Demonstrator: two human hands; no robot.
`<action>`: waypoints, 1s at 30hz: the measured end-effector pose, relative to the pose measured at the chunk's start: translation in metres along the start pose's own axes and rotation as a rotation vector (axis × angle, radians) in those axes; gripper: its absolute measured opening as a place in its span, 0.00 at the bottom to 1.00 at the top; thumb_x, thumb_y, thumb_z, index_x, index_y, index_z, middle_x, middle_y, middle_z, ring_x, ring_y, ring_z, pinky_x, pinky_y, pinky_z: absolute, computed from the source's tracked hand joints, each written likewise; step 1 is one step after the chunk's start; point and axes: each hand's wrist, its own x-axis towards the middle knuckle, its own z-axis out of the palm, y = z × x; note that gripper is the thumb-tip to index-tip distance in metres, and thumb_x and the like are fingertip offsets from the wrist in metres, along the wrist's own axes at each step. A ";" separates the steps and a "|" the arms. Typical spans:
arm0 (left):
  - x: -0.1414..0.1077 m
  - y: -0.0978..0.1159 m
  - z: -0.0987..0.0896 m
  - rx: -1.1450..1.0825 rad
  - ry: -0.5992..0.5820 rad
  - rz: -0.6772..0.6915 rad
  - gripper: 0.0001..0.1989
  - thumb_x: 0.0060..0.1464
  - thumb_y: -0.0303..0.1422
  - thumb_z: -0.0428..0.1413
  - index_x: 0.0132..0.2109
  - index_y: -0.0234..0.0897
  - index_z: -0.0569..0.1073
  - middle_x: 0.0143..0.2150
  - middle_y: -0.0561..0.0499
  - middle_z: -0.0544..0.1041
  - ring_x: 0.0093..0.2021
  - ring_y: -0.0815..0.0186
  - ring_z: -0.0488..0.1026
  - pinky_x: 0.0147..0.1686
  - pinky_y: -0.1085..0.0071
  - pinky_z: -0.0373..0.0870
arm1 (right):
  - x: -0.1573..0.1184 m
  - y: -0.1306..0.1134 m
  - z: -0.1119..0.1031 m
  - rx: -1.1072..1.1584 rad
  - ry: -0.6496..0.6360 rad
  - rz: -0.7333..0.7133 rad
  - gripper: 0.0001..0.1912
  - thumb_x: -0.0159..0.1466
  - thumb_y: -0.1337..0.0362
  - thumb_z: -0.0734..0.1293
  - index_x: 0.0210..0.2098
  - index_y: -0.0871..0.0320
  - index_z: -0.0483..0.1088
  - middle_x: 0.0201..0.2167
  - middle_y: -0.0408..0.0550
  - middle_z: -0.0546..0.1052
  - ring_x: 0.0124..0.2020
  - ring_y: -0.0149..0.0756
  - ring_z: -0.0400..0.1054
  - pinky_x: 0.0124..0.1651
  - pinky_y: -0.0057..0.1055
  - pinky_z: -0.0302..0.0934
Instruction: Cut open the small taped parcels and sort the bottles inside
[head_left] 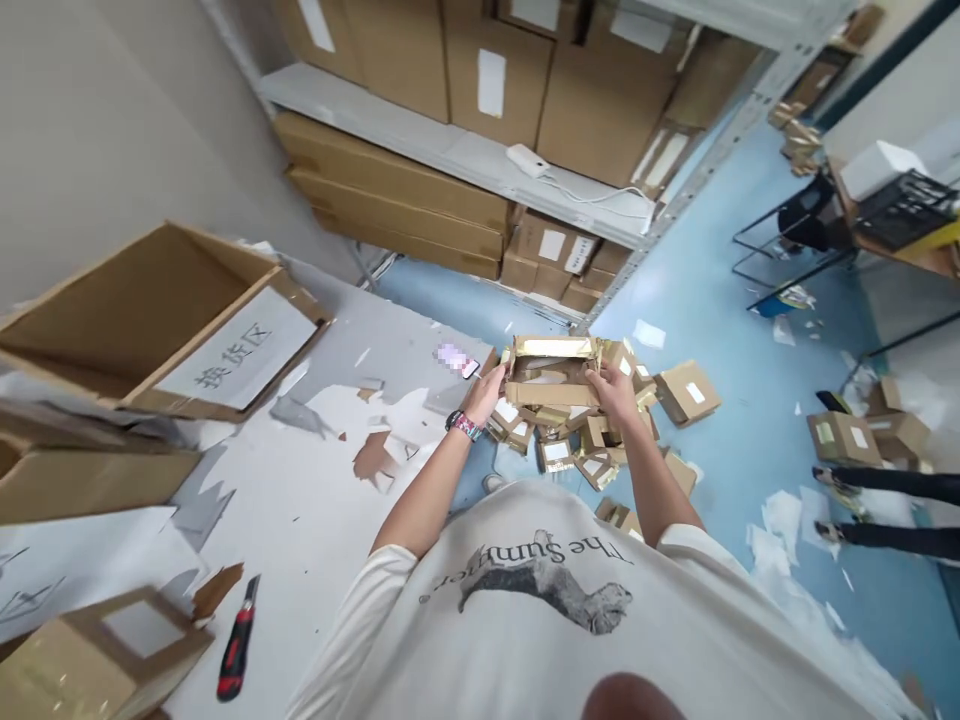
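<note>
An opened cardboard box (553, 394) is held out in front of me, with a pale strip along its far edge and tape at its ends. My left hand (486, 396), with a watch and a patterned band on the wrist, is closed on the box's left end. At the right end my right hand (615, 388) grips it, fingers partly hidden by the cardboard. Below and around the box lie several small labelled cartons (555, 456) on the floor. A phone (457, 360) rests on the white table close to my left hand.
A utility knife (237, 645) lies on the white table (300, 560) among torn paper scraps. Large open boxes (232, 345) stand at left. A metal shelf (435, 150) of cartons is ahead. At right, another person's legs (892, 510) stand on the blue floor (712, 310) near paper litter.
</note>
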 end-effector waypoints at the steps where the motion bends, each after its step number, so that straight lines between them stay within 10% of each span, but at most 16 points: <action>1: 0.010 0.006 0.015 -0.003 -0.023 0.010 0.36 0.70 0.63 0.57 0.68 0.41 0.81 0.70 0.38 0.81 0.70 0.44 0.78 0.63 0.49 0.81 | 0.001 0.001 -0.015 0.019 0.063 0.002 0.38 0.65 0.42 0.73 0.64 0.62 0.80 0.54 0.63 0.87 0.56 0.58 0.82 0.60 0.52 0.77; 6: 0.034 0.025 0.050 -0.062 0.025 0.197 0.36 0.74 0.62 0.53 0.74 0.44 0.74 0.77 0.38 0.73 0.77 0.49 0.71 0.67 0.53 0.76 | 0.003 0.000 -0.053 0.067 0.448 -0.162 0.31 0.74 0.45 0.65 0.67 0.59 0.76 0.65 0.63 0.81 0.63 0.51 0.78 0.68 0.51 0.71; 11: -0.006 -0.009 0.031 -0.103 0.149 0.136 0.34 0.64 0.58 0.66 0.66 0.40 0.81 0.68 0.35 0.82 0.62 0.48 0.82 0.60 0.54 0.80 | 0.004 0.013 -0.017 0.193 0.221 -0.171 0.31 0.68 0.45 0.70 0.62 0.59 0.79 0.53 0.60 0.85 0.55 0.51 0.82 0.63 0.53 0.75; 19: -0.194 -0.072 -0.137 -0.263 0.906 0.159 0.25 0.61 0.49 0.70 0.58 0.41 0.84 0.63 0.36 0.84 0.54 0.54 0.84 0.54 0.58 0.79 | -0.033 -0.055 0.214 0.187 -0.614 -0.360 0.28 0.64 0.46 0.75 0.57 0.57 0.82 0.50 0.59 0.87 0.52 0.52 0.83 0.63 0.56 0.75; 25: -0.384 -0.127 -0.230 -0.360 1.452 0.127 0.23 0.65 0.46 0.65 0.61 0.39 0.81 0.61 0.37 0.84 0.56 0.55 0.84 0.57 0.57 0.79 | -0.184 -0.135 0.354 0.116 -1.139 -0.551 0.27 0.66 0.45 0.73 0.56 0.57 0.83 0.52 0.60 0.88 0.51 0.51 0.83 0.61 0.54 0.75; 30: -0.481 -0.173 -0.298 -0.239 1.754 -0.047 0.34 0.61 0.39 0.68 0.71 0.38 0.72 0.71 0.33 0.77 0.67 0.51 0.78 0.70 0.54 0.72 | -0.318 -0.162 0.424 0.085 -1.387 -0.597 0.26 0.67 0.45 0.72 0.55 0.56 0.82 0.50 0.58 0.88 0.50 0.51 0.82 0.58 0.51 0.76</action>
